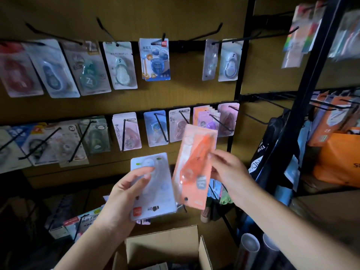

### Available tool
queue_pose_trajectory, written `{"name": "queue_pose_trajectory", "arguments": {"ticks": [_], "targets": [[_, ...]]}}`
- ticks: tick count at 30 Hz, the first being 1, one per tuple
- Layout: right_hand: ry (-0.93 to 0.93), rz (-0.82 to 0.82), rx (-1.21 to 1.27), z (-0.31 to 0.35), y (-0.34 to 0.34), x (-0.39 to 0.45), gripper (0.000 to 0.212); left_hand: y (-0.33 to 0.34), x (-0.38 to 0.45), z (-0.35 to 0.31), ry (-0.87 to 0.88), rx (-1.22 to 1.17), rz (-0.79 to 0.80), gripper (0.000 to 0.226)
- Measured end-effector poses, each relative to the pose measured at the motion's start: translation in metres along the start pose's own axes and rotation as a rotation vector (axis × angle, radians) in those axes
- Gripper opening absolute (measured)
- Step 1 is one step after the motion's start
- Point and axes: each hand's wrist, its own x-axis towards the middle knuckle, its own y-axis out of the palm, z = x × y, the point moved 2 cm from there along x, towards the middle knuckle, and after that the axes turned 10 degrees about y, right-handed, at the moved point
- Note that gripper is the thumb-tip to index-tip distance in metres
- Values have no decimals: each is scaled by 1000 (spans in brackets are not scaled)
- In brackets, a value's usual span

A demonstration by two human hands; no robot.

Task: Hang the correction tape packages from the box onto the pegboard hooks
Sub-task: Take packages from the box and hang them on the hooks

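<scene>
The raised left hand (127, 189) grips a pale blister-packed correction tape stack (153, 190) while the right hand (227, 172) pinches a tilted orange correction tape package (194, 168) before the brown pegboard (175, 90), its print blurred.

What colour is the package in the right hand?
Orange package, pinched by the right hand; head view.

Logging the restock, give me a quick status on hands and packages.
Left hand grips pale packages. Right hand pinches orange package, hang hole at the bottom, not on a hook. Open box below. Nothing blocking the pegboard hooks.
</scene>
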Motion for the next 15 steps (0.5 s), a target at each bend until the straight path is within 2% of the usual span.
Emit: {"name": "queue_pose_trajectory", "arguments": {"ticks": [2,4,6,7,9,11,15], "targets": [[5,6,127,2,-5,-2,15,-10,-3,5,-19,44,-78,36],[20,23,238,1,-8,-5,19,-15,-8,11,-47,233,-107,21],[33,41,345,0,-8,-8,21,-12,-14,15,-56,437,-64,33],[35,60,394,-1,-7,-10,21,-6,-18,16,-75,464,-21,43],[43,109,468,-3,-1,-14,21,8,-24,16,-131,422,49,47],[53,154,501,-9,5,-19,21,22,-24,16,-142,361,67,41],[69,262,528,-24,8,-27,20,35,-19,9,-42,293,-23,42]]}}
